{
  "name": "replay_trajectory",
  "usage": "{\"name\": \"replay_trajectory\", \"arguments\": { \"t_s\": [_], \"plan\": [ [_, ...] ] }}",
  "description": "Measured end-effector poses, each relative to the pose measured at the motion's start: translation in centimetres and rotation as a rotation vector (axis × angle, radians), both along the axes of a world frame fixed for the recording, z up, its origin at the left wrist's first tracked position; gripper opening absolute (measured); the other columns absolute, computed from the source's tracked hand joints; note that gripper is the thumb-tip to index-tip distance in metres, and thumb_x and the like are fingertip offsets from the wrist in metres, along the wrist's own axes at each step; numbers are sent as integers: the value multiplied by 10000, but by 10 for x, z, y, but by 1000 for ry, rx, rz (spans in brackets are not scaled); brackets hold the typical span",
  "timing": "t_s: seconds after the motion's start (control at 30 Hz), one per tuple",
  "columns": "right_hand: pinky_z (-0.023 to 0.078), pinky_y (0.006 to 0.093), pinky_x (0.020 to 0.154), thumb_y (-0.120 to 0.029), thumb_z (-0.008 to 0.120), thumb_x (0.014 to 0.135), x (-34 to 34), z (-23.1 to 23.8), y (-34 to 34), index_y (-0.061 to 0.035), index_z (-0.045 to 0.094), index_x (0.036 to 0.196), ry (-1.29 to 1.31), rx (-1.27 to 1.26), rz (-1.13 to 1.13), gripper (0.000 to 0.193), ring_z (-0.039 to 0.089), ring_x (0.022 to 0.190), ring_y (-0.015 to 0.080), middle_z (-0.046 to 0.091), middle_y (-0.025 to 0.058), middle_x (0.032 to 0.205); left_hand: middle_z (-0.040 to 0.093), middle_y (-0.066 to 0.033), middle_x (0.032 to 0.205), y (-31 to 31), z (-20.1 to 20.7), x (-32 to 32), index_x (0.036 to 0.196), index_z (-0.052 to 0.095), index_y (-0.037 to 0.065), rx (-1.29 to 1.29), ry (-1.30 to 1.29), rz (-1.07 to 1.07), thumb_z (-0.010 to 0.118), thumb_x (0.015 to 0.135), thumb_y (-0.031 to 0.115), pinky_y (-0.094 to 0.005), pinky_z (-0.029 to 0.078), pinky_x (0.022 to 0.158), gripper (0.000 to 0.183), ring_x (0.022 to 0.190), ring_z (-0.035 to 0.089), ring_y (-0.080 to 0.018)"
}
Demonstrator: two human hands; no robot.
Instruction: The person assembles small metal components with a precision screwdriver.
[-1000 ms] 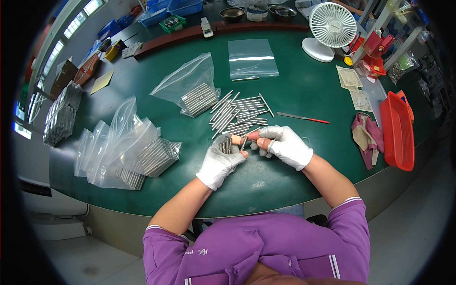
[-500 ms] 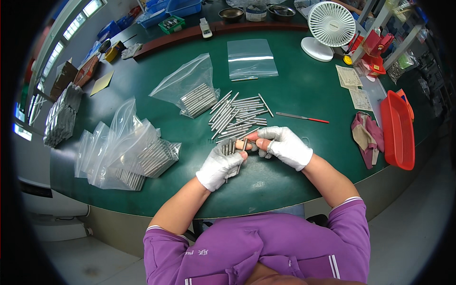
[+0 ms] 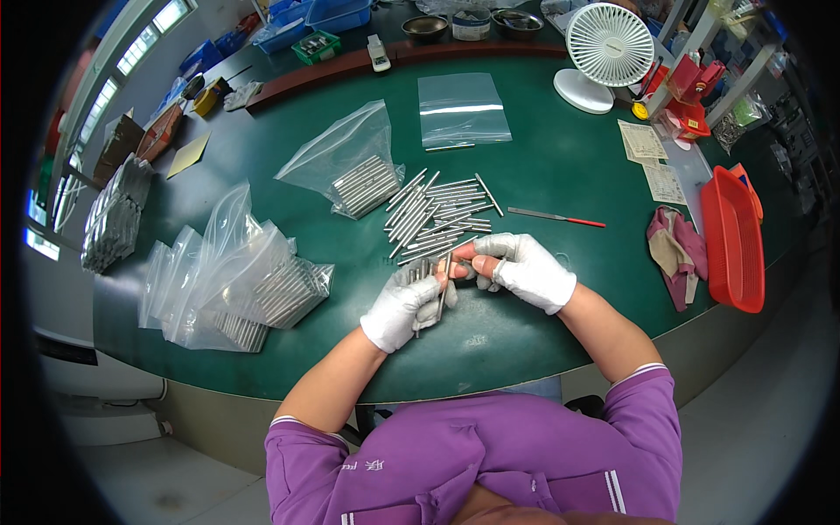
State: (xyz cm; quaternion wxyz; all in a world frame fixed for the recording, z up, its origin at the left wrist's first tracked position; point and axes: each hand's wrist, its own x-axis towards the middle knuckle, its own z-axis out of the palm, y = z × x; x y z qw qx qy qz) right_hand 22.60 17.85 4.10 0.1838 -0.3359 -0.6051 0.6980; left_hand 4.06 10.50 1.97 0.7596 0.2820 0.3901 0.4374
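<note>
My left hand [image 3: 398,308], in a white glove with bare fingertips, is closed around several short metal rods [image 3: 423,270]. One metal rod [image 3: 445,280] stands apart from that bunch, between its thumb and fingers. Close against it on the right is my right hand [image 3: 523,269], gloved the same way. Its fingers are bent together, with the index fingertip at the upper end of that rod; whether they grip anything is hidden. Just beyond both hands lies a loose pile of metal rods [image 3: 437,210].
Left of the pile are a clear bag of rods [image 3: 363,184] and several more filled bags [image 3: 236,289]. A flat bag [image 3: 464,109] lies behind it. To the right are a red-handled file [image 3: 560,217], a cloth [image 3: 678,254], a red basket [image 3: 733,241] and a fan [image 3: 604,52].
The single rod in my left hand has turned more upright, and the left thumb has shifted along it. My right hand stays almost in place; the pile looks the same.
</note>
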Motion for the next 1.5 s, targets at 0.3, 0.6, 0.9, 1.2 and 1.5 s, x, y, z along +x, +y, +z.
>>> {"name": "replay_trajectory", "arguments": {
  "t_s": [0.3,0.6,0.9,1.2,1.5],
  "plan": [
    [411,190,592,-130,517,849,-1,-2,0,-17,554,1098,55,-22,0,276,455,669,42,571,8,832,531,-62,693,2,1,-2,1032,507,8,-20,0,-27,467,868,199,-181,221,335,255,358,259,-34],
    [409,191,644,-89,515,844,0,4,-3,-14,552,1093,26,67,10,262,477,738,48,573,9,893,553,-84,747,4,-6,-3,973,502,29,-46,-36,10,493,869,175,-174,212,323,180,351,261,-27],
    [415,197,675,-82,522,839,0,-3,-2,-10,548,1093,98,63,17,265,496,780,64,589,21,909,502,-74,697,4,-6,-3,981,510,19,-54,-86,-42,496,874,214,-172,214,323,223,352,249,-25],
    [424,229,773,-144,523,852,2,3,0,-6,544,1100,12,-16,59,285,526,875,93,600,50,969,402,-28,618,6,-6,-5,970,503,21,-115,-201,-113,492,874,222,-167,188,319,223,351,202,-23],
    [421,219,745,-143,511,853,-1,0,1,-27,555,1097,5,26,73,274,511,838,83,595,28,934,450,-44,680,5,-13,-5,975,495,31,-129,-319,-150,461,875,185,-167,213,335,187,377,228,-28]
  ]
}}
